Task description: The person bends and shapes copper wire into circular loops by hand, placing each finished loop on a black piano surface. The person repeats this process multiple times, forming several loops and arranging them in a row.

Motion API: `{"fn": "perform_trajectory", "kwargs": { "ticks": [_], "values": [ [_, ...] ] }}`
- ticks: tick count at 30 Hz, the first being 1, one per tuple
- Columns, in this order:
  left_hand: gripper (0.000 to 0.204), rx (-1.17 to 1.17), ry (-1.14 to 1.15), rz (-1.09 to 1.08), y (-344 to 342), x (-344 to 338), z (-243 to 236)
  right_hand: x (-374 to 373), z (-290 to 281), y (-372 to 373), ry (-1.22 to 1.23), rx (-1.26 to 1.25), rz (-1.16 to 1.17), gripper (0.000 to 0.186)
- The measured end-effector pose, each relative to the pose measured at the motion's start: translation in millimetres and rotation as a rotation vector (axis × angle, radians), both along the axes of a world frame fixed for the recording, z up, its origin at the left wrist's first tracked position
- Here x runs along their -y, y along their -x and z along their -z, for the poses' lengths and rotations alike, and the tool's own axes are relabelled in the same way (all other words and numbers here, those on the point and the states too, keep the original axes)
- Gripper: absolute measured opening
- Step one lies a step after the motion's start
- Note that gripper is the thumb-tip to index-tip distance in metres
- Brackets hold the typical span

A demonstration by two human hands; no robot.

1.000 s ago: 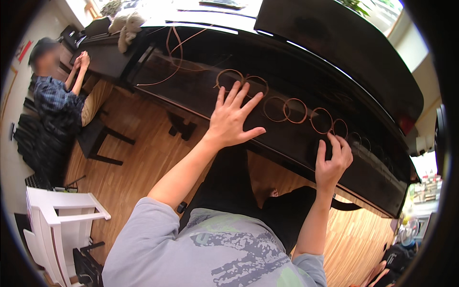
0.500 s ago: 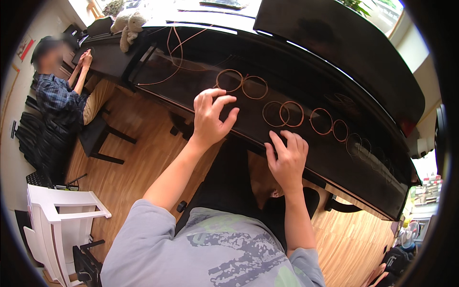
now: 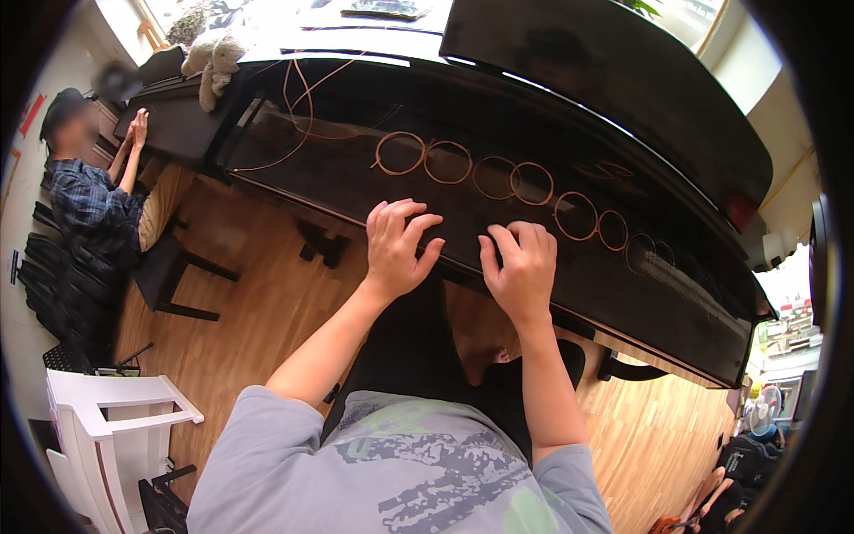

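Several round coils of copper-coloured wire (image 3: 400, 173) lie in a row along the glossy black piano (image 3: 640, 303) in front of me, with fainter thin coils at the right end. Loose wires (image 3: 305, 125) trail over its left part. My left hand (image 3: 398, 245) is at the near edge, below the left coils, fingers bent and apart, holding nothing visible. My right hand (image 3: 520, 262) is just right of it, below the middle coils, with curved fingers and thumb apart, also holding nothing visible. Whether either hand touches the piano is unclear.
Another person (image 3: 93, 191) sits at a dark instrument (image 3: 182, 120) on the left, near a plush toy (image 3: 213, 62). A dark stool (image 3: 165, 285) and white wooden furniture (image 3: 111, 400) stand lower left. A fan (image 3: 763, 409) and bags (image 3: 743, 467) are at the lower right.
My left hand has drawn back from the left coils, fingers bending. My right hand has moved left from the right coils. The middle pair of coils has shifted away from me, nearer the row's line.
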State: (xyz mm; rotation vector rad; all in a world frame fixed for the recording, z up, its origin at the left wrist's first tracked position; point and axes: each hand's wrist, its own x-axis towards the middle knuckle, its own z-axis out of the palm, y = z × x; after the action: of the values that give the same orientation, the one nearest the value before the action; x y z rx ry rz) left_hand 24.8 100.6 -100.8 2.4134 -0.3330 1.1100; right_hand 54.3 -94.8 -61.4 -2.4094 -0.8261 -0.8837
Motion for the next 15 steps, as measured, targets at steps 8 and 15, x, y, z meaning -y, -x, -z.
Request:
{"fn": "perform_trajectory", "kwargs": {
  "ticks": [8, 15],
  "values": [
    [0.019, 0.205, 0.011, -0.157, -51.7, -58.2, -68.5, 2.5, 7.6, 5.4, 0.048, 0.027, -0.024, 0.016],
    [0.021, -0.044, 0.037, -0.415, -106.2, -141.0, -110.2, -1.0, 4.2, 3.9, 0.024, 0.032, -0.041, 0.017]
  ]
}}
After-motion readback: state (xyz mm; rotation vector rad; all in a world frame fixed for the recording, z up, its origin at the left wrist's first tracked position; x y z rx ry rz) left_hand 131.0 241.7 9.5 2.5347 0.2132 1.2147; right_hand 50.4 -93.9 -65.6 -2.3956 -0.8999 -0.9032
